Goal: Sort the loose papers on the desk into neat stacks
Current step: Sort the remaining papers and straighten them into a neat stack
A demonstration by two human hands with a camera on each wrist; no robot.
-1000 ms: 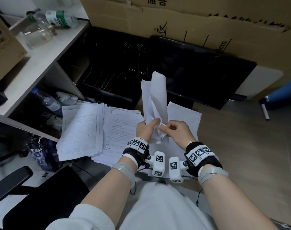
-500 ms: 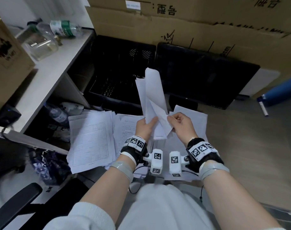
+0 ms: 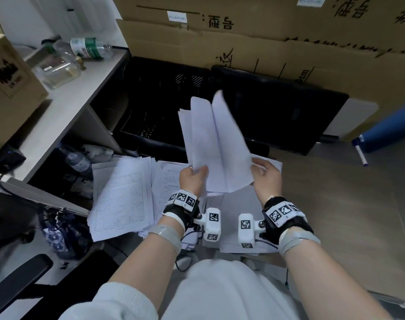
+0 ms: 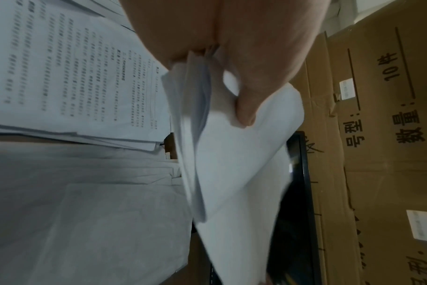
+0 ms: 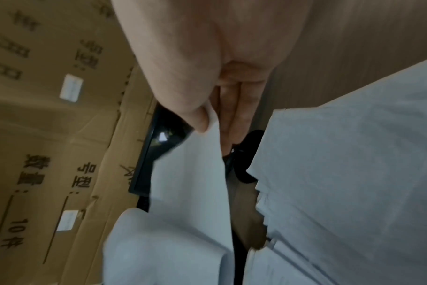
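My left hand (image 3: 193,175) grips the lower left corner of a small bundle of white sheets (image 3: 203,144) held upright above the desk; the left wrist view has its thumb (image 4: 246,113) pressing on the bundle (image 4: 232,164). My right hand (image 3: 265,175) pinches the lower right corner of the front sheet (image 3: 231,146), peeled out to the right; thumb and fingers (image 5: 234,119) clamp that sheet (image 5: 190,173). Below lie a stack of printed forms (image 3: 120,195), a stack of text pages (image 3: 166,181) and a blank-side stack (image 3: 233,209).
A black monitor (image 3: 277,112) and a black wire tray (image 3: 155,107) stand behind the papers. Cardboard boxes (image 3: 254,35) fill the back. A white shelf (image 3: 65,107) on the left carries bottles (image 3: 88,48). A blue roll (image 3: 386,132) lies at right on the wooden desk (image 3: 346,215).
My hands have moved apart: the right hand has drawn the front sheet out to the right, away from the bundle that the left hand keeps holding. The camera has moved closer.
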